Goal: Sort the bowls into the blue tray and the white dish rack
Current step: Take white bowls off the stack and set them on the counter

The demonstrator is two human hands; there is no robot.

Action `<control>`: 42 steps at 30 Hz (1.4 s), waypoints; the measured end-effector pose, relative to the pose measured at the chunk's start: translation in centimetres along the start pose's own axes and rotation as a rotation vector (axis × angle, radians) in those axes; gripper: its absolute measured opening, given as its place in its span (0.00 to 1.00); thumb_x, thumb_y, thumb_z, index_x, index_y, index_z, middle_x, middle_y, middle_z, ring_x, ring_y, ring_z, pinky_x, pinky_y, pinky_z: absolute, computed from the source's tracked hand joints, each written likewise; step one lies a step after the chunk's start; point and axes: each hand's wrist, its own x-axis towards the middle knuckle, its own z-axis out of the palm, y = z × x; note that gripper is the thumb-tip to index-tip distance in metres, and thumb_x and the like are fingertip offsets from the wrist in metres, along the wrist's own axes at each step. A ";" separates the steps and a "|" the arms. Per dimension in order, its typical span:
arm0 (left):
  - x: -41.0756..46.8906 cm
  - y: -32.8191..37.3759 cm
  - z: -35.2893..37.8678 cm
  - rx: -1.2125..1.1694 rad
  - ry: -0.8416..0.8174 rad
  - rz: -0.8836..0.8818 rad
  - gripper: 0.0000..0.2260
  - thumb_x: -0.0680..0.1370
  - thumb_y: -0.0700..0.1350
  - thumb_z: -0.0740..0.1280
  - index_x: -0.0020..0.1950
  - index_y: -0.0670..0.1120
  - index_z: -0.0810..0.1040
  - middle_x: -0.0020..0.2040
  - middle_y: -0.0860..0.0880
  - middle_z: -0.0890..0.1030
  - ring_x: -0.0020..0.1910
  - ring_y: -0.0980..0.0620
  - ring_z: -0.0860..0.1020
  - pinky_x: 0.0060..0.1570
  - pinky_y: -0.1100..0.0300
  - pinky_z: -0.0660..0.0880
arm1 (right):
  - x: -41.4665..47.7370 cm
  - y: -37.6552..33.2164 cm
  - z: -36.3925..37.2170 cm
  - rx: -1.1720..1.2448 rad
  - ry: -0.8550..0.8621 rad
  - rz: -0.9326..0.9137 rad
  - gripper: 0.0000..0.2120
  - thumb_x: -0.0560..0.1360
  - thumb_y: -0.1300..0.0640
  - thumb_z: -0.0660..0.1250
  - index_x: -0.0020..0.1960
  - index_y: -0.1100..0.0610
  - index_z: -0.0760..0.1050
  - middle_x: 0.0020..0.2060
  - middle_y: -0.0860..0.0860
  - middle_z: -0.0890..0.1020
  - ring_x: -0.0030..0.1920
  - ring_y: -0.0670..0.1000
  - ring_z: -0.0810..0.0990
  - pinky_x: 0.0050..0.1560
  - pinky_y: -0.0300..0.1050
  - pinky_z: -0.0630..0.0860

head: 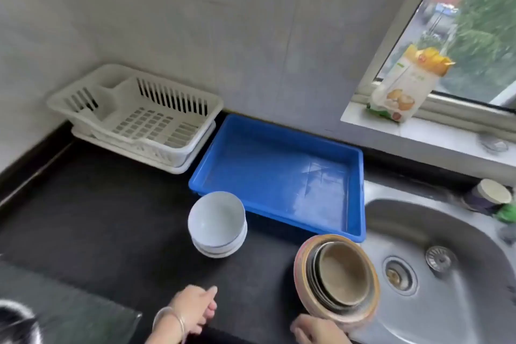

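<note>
Eyes down on the black counter (92, 218). At ten o'clock, tucked into the wall corner, the white dish rack (145, 123) is seen. The blue tray (279, 176) is set just beside it, near the middle of the dial and against the back wall.

Two stacks are lined up in front. The stack of white bowls (217, 223) is found at seven o'clock from the centre, upright, just beside the tray's near left corner. The stack of brown bowls (337, 276) is nested at five o'clock, near the tray's near right corner and right at the edge of the steel sink (446, 301).

Now the hands, both low at the bottom edge. The left hand (192, 307), with a bracelet (170, 318) worn at the wrist, is held over the counter at six o'clock, fingers loosely curled, nothing gripped, well apart from the white bowls. The right hand (315, 329) is placed at the near foot of the brown stack. It is partly cut off by the frame, so whether anything is gripped cannot be told.

A printed packet (405, 86) is propped on the window sill at two o'clock.
</note>
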 end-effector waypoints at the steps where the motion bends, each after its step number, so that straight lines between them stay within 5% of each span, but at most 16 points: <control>1: 1.2 1.2 -1.5 -0.098 0.061 0.061 0.18 0.78 0.48 0.63 0.30 0.42 0.77 0.23 0.48 0.77 0.19 0.53 0.69 0.20 0.66 0.66 | 1.8 -1.0 -0.7 0.035 -0.020 -0.024 0.12 0.76 0.48 0.58 0.53 0.49 0.77 0.46 0.47 0.82 0.52 0.47 0.79 0.52 0.40 0.71; 7: 1.0 4.3 -5.8 -0.185 0.462 0.382 0.08 0.78 0.50 0.59 0.44 0.52 0.77 0.40 0.52 0.82 0.38 0.50 0.81 0.46 0.49 0.80 | 8.7 -9.2 -5.2 0.256 0.227 -0.037 0.13 0.77 0.46 0.56 0.58 0.46 0.73 0.43 0.46 0.82 0.47 0.53 0.80 0.47 0.45 0.74; 11: 1.6 5.9 -6.7 -0.221 0.413 0.400 0.14 0.78 0.46 0.60 0.63 0.47 0.75 0.51 0.49 0.79 0.44 0.50 0.80 0.52 0.48 0.79 | 12.6 -12.5 -7.2 0.253 0.305 0.035 0.17 0.76 0.43 0.58 0.59 0.52 0.72 0.47 0.53 0.82 0.48 0.57 0.79 0.43 0.46 0.72; 16: 1.7 6.6 -6.8 -0.192 0.396 0.419 0.15 0.78 0.43 0.60 0.64 0.47 0.74 0.58 0.47 0.79 0.54 0.47 0.78 0.56 0.46 0.77 | 14.2 -14.4 -8.0 0.085 0.309 0.033 0.10 0.75 0.51 0.62 0.50 0.58 0.71 0.41 0.55 0.77 0.39 0.57 0.72 0.36 0.44 0.67; 20: 2.1 6.3 -6.5 -0.260 0.382 0.437 0.14 0.79 0.44 0.57 0.63 0.48 0.75 0.56 0.47 0.80 0.50 0.49 0.79 0.53 0.51 0.78 | 14.9 -15.2 -8.5 -0.033 0.294 0.043 0.02 0.75 0.64 0.56 0.45 0.60 0.66 0.37 0.55 0.71 0.36 0.57 0.69 0.32 0.44 0.63; 26: 2.6 6.1 -6.9 -0.357 0.370 0.431 0.14 0.80 0.42 0.56 0.61 0.45 0.77 0.49 0.49 0.81 0.45 0.52 0.81 0.51 0.54 0.79 | 14.7 -14.7 -9.1 -0.014 0.330 -0.009 0.07 0.76 0.65 0.53 0.52 0.60 0.67 0.36 0.56 0.70 0.37 0.58 0.68 0.35 0.45 0.64; 29: 2.8 6.6 -7.1 -0.277 0.373 0.417 0.13 0.79 0.43 0.60 0.60 0.45 0.78 0.45 0.50 0.81 0.44 0.50 0.82 0.53 0.51 0.79 | 14.6 -13.8 -10.0 0.104 0.355 0.021 0.05 0.76 0.62 0.54 0.48 0.58 0.68 0.36 0.55 0.71 0.32 0.55 0.69 0.29 0.42 0.61; 33: 2.8 8.1 -6.8 -0.006 0.419 0.386 0.14 0.76 0.46 0.64 0.61 0.45 0.76 0.55 0.46 0.80 0.53 0.45 0.79 0.56 0.50 0.76 | 14.2 -13.1 -11.1 0.194 0.398 0.007 0.03 0.75 0.60 0.56 0.42 0.55 0.65 0.36 0.57 0.77 0.38 0.61 0.79 0.32 0.42 0.69; 37: 2.4 9.3 -6.0 0.172 0.553 0.357 0.09 0.75 0.41 0.66 0.54 0.46 0.75 0.54 0.45 0.78 0.50 0.44 0.77 0.47 0.53 0.75 | 13.4 -12.4 -11.7 0.252 0.383 -0.008 0.03 0.75 0.60 0.56 0.44 0.56 0.67 0.40 0.59 0.80 0.37 0.62 0.82 0.40 0.47 0.78; 42: 1.8 9.9 -5.4 0.185 0.662 0.380 0.06 0.75 0.36 0.61 0.44 0.47 0.73 0.45 0.47 0.78 0.42 0.46 0.77 0.36 0.55 0.73 | 12.7 -11.0 -11.8 0.285 0.371 -0.030 0.05 0.75 0.61 0.56 0.42 0.56 0.67 0.38 0.57 0.79 0.33 0.57 0.83 0.31 0.40 0.74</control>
